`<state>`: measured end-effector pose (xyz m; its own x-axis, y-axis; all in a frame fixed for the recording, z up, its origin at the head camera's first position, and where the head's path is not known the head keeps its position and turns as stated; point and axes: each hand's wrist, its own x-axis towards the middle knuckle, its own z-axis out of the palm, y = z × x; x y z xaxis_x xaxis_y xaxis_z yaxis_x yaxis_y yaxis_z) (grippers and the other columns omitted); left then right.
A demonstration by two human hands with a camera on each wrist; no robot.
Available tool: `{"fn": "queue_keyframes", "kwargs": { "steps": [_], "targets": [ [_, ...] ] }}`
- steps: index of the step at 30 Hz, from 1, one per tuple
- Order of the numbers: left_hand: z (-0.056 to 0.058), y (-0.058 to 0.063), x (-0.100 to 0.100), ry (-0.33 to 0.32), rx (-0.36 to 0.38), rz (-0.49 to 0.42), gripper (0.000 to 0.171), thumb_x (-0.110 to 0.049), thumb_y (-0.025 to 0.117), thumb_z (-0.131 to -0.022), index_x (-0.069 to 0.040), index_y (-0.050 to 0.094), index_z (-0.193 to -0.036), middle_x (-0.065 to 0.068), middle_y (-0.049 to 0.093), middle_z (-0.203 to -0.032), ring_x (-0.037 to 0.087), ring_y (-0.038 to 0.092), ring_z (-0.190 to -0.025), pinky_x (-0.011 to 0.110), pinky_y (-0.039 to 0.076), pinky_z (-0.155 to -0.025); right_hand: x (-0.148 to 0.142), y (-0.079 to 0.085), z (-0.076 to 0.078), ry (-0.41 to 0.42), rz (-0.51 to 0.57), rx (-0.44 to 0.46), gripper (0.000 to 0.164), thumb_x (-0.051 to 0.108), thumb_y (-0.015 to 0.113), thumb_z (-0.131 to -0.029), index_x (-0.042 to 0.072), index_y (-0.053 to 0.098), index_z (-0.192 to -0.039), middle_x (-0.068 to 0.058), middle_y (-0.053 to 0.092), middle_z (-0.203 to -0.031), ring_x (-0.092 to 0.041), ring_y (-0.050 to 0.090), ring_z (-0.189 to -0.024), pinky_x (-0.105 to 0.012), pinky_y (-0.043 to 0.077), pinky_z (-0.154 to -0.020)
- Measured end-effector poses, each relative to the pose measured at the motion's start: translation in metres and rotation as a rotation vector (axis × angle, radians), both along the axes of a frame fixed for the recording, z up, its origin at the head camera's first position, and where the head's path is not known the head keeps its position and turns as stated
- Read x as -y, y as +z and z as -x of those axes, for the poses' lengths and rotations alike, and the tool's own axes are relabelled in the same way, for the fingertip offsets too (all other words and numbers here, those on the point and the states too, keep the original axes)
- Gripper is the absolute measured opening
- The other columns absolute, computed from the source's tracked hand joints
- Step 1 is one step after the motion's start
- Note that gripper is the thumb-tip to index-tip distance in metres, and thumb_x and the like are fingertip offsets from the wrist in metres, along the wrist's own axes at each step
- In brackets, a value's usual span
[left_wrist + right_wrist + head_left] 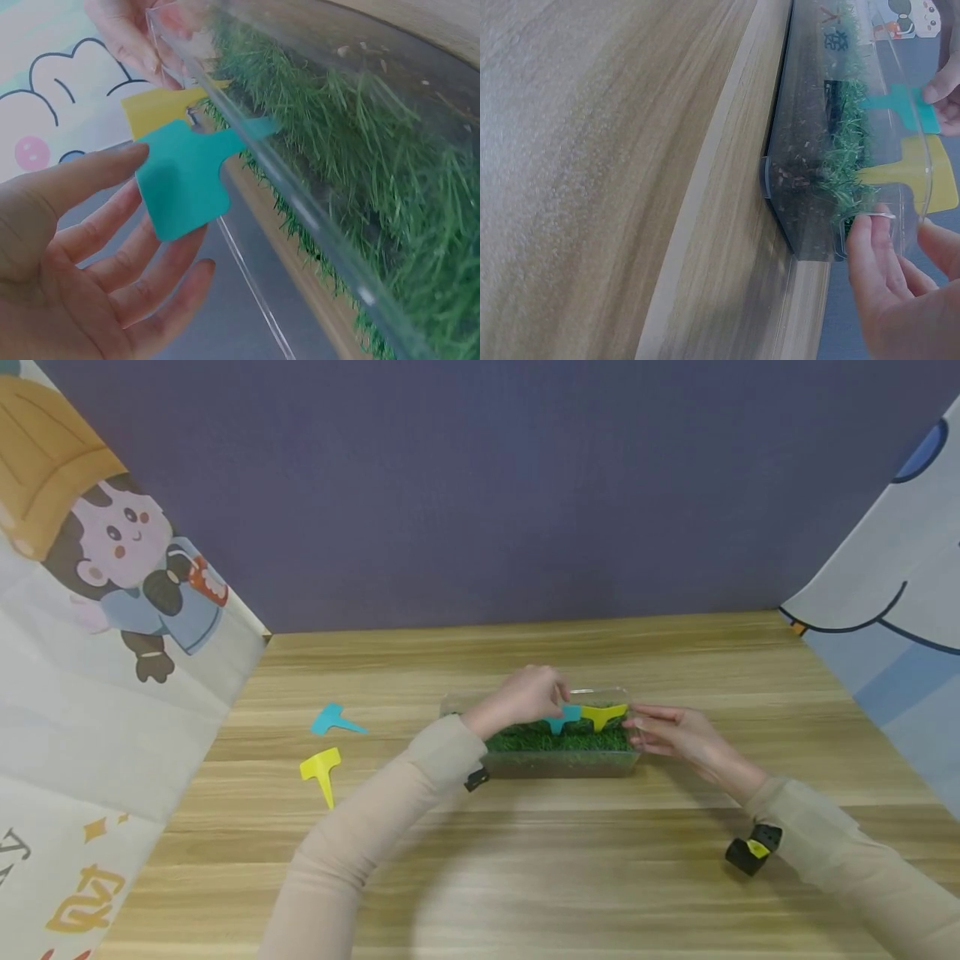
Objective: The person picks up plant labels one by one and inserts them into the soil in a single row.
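Note:
A clear plastic box (555, 766) of green grass (352, 150) over dark soil stands on the table. My left hand (528, 693) pinches the broad head of a blue T-shaped plant label (184, 180) between thumb and fingers. The label's stem points down into the grass. Beside it a yellow T-shaped plant label (922, 174) stands upright in the grass, close to the box's right end. At that end my right hand (686, 739) holds the box, with its thumb near the rim and fingertips at the end wall.
On the table's left side lie another blue plant label (330, 718) and another yellow plant label (321, 768). A dark panel (510, 493) rises behind the wooden table (600, 877). Cartoon-printed sheets (82, 710) border the table on both sides.

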<state>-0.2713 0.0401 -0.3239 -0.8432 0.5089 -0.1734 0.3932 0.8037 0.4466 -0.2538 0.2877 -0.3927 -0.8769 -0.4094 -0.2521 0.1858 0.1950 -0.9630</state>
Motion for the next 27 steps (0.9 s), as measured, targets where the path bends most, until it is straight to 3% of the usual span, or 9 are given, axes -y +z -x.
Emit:
{"fn": "queue_keyframes", "kwargs": {
  "steps": [6,14,27],
  "targets": [
    [0.0,0.002,0.01,0.018,0.019,-0.055,0.03,-0.022,0.063,-0.082,-0.009,0.061,-0.109,0.003,0.063,-0.102,0.012,0.057,-0.09,0.023,0.047,-0.074,-0.001,0.001,0.0,0.002,-0.003,-0.008,0.056,0.018,0.048,-0.092,-0.004,0.022,-0.137,-0.012,0.053,-0.12,-0.012,0.06,-0.094,-0.027,0.047,-0.083],
    [0.0,0.005,0.027,0.064,-0.024,-0.036,0.033,-0.025,0.06,-0.084,-0.008,0.058,-0.112,0.007,0.062,-0.105,0.017,0.057,-0.094,0.028,0.046,-0.082,-0.002,0.0,0.001,-0.004,0.028,0.006,0.057,0.017,0.049,-0.091,-0.005,0.022,-0.136,0.0,0.06,-0.111,-0.012,0.061,-0.092,-0.027,0.047,-0.082],
    [-0.006,0.013,0.064,0.15,-0.075,-0.084,0.025,-0.021,0.055,-0.087,-0.005,0.061,-0.105,0.006,0.063,-0.094,0.015,0.058,-0.08,0.025,0.048,-0.068,-0.005,0.0,0.012,0.023,0.062,0.002,0.058,0.018,0.049,-0.091,-0.008,0.021,-0.135,0.007,0.061,-0.104,-0.011,0.061,-0.091,-0.026,0.048,-0.081]
  ]
}}
